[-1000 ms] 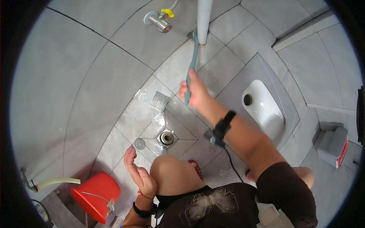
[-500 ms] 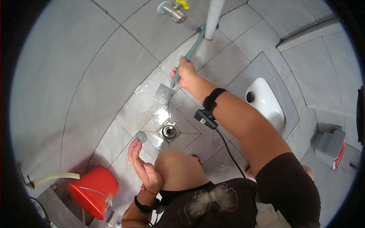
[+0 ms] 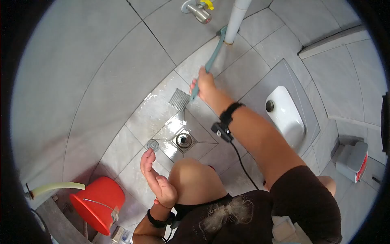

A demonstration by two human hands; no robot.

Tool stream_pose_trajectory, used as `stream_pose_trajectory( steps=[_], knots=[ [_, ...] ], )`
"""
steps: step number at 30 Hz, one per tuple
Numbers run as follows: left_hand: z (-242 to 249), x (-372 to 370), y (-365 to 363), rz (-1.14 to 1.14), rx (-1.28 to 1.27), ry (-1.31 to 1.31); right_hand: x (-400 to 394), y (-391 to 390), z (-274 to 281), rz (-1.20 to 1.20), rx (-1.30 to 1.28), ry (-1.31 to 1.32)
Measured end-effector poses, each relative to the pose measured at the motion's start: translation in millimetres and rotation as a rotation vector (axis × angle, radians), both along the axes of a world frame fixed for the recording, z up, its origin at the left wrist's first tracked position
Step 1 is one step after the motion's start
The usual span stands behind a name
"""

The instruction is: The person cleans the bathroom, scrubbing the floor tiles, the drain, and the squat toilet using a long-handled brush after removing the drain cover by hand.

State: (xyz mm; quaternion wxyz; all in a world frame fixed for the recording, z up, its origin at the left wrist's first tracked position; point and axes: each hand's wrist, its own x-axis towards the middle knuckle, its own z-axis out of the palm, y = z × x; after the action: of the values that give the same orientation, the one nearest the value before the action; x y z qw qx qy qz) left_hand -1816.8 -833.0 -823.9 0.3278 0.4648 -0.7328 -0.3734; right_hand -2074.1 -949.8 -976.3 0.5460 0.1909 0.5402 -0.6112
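Note:
My right hand (image 3: 204,84) is closed around the grey-green handle of a long brush (image 3: 215,54). The brush's head is at the foot of the white pipe (image 3: 236,22), by the wall, and partly hidden behind it. A square metal drain grate (image 3: 179,99) lies on the wet tiles just beside the handle's lower end. My left hand (image 3: 159,181) is raised by my knee, fingers apart and holding nothing. Just beyond its fingertips a round strainer (image 3: 152,145) lies on the floor, left of the open floor drain (image 3: 183,140).
A red bucket (image 3: 109,203) stands at the lower left beneath a pale hose (image 3: 57,187). A metal tap (image 3: 200,14) juts from the wall at the top. The white squat toilet (image 3: 289,118) and a grey bin (image 3: 350,159) are on the right.
The view has shifted slightly, so most fixtures appear a little further right. My right hand still grips the brush at the pipe's foot; my left hand keeps its open pose.

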Motion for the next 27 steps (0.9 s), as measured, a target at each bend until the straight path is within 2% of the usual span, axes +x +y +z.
stream_pose_trajectory(
  steps=[2, 5, 7, 9, 12, 14, 15, 17, 19, 21, 22, 24, 26, 27],
  knots=[
    [-1, 2, -1, -0.003, -0.009, 0.013, 39, 27, 9, 0.095, 0.077, 0.147],
    [-2, 4, -1, -0.004, -0.008, 0.017, 30, 64, 0, 0.190, 0.167, 0.166],
    [-6, -8, -2, -0.025, -0.004, 0.033, 11, 72, 1, 0.352, 0.166, 0.254],
    [-3, -9, 0, -0.016, 0.069, 0.103, -14, 61, -20, 0.307, 0.137, 0.208],
    [1, -11, 3, -0.036, 0.034, 0.060, -24, 50, -10, 0.228, 0.117, 0.039],
    [3, -5, 4, -0.042, 0.019, 0.057, -13, 54, -11, 0.076, -0.124, -0.134],
    [1, -3, 5, -0.036, 0.010, 0.061, -1, 61, -10, 0.075, -0.127, -0.129],
    [0, -5, 7, -0.036, 0.006, 0.080, 28, 79, 2, 0.213, 0.013, 0.067],
    [2, -8, 4, -0.049, -0.017, 0.062, 14, 95, -1, 0.220, 0.032, 0.088],
    [1, -8, 5, -0.037, 0.000, 0.061, -8, 106, 5, 0.398, 0.169, 0.193],
    [0, -7, 5, -0.023, 0.020, 0.034, -26, 103, -3, 0.340, 0.165, 0.073],
    [1, -5, 6, -0.034, 0.009, 0.015, -48, 90, -10, 0.341, 0.114, 0.048],
    [2, -4, 12, -0.046, 0.013, -0.001, -45, 93, -14, 0.339, 0.077, 0.023],
    [3, -4, 14, -0.037, 0.027, 0.008, -33, 86, -17, 0.232, -0.027, -0.088]
  ],
)
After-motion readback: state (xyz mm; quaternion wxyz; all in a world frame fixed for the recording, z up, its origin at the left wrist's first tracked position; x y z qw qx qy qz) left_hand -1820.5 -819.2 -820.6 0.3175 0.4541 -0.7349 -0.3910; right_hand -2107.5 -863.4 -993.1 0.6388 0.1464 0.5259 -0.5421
